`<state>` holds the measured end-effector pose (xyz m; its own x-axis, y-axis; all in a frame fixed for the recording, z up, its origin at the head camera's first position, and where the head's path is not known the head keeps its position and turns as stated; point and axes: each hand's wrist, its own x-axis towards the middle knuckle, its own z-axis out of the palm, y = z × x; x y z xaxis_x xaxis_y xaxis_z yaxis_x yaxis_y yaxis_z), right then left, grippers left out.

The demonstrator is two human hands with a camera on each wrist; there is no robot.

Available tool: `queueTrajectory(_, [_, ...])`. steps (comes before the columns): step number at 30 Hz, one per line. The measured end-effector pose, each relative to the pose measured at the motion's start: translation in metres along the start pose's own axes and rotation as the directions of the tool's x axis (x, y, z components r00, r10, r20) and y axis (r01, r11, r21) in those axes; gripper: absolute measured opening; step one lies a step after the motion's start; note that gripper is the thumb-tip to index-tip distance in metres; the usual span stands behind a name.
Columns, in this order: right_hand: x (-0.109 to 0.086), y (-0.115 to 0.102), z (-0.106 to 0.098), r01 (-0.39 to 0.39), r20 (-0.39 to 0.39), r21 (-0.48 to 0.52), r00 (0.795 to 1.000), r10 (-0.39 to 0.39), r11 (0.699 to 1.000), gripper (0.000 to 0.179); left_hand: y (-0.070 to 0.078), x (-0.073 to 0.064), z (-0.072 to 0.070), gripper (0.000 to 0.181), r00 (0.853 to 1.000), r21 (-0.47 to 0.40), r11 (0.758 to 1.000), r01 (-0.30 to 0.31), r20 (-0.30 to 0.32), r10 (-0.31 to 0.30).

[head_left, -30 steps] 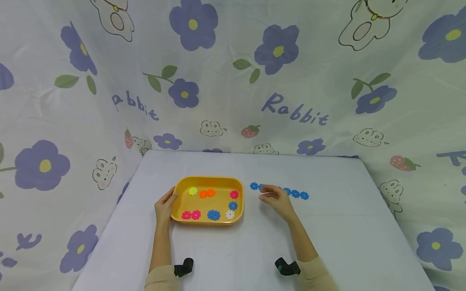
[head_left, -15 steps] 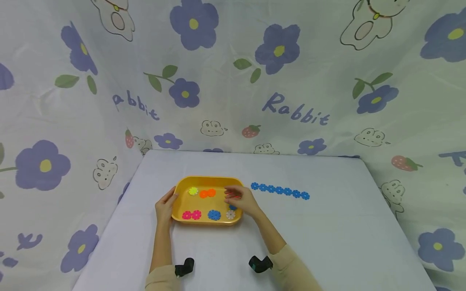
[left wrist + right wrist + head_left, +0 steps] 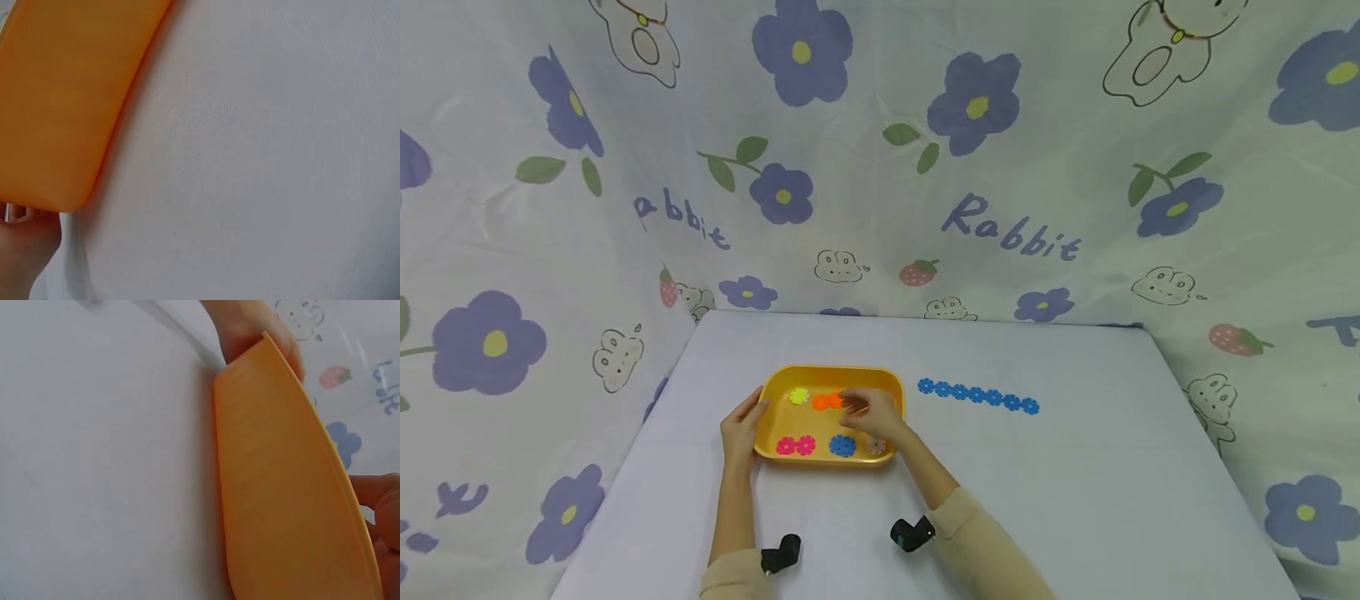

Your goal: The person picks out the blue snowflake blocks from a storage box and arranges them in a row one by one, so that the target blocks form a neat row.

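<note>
In the head view, a yellow tray (image 3: 816, 427) is seen on the white table (image 3: 1075, 500), just left of the centre in the lower half of the frame. Its left end is gripped by the left hand (image 3: 742, 429), with fingertips laid at the rim; in the left wrist view the tray's outer wall is shown at the upper left, and the same hand is partly seen beneath it at the lower left. The right hand (image 3: 876, 414) is held over the right half of the tray, its fingers bent and pointed toward the left; whether anything is pinched there cannot be told, as the fingertips are shadowed in the head view and partly hidden by the rim in the right wrist view. Two orange pieces (image 3: 821, 402) are partly covered by these fingertips. A yellow piece (image 3: 799, 397) is placed at the tray's upper left, two joined pink pieces (image 3: 805, 445) at its lower left, overlapping blue pieces (image 3: 842, 446) at its lower middle, and a white piece (image 3: 876, 447) at its lower right, below the right hand. To the right of the tray, a row of seven blue pieces (image 3: 977, 395) is laid across the table, slanted slightly down toward the right. Behind the table, a cloth (image 3: 880, 200) printed with purple flowers is hung.
</note>
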<state>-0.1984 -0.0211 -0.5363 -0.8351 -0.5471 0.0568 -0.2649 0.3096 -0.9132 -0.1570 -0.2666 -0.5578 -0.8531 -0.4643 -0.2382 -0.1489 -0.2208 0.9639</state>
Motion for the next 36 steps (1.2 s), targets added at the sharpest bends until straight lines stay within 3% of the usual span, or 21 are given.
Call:
queueTrajectory(6, [0.004, 0.000, 0.010, -0.060, 0.096, -0.088, 0.993, 0.069, 0.994, 0.039, 0.001, -0.001, 0.000, 0.044, 1.000, 0.012, 1.000, 0.000, 0.002, 0.000])
queueTrajectory(11, [0.005, -0.001, 0.014, -0.128, 0.119, -0.088, 0.983, 0.138, 0.988, 0.038, 0.001, 0.000, -0.001, 0.045, 1.000, 0.008, 1.000, 0.002, 0.008, -0.002])
queueTrajectory(16, [0.004, -0.003, 0.016, -0.150, 0.140, -0.081, 0.977, 0.160, 0.985, 0.037, 0.001, 0.000, 0.000, 0.045, 1.000, 0.008, 1.000, 0.011, 0.010, -0.012])
queueTrajectory(24, [0.003, -0.004, 0.022, -0.132, 0.230, -0.097, 0.961, 0.151, 0.987, 0.033, 0.001, 0.000, -0.001, 0.047, 1.000, 0.002, 1.000, 0.016, 0.022, -0.016])
queueTrajectory(36, [0.000, -0.010, 0.029, -0.026, 0.326, -0.257, 0.939, 0.112, 0.966, 0.025, 0.001, 0.000, 0.000, 0.045, 1.000, -0.006, 1.000, 0.013, 0.012, -0.013])
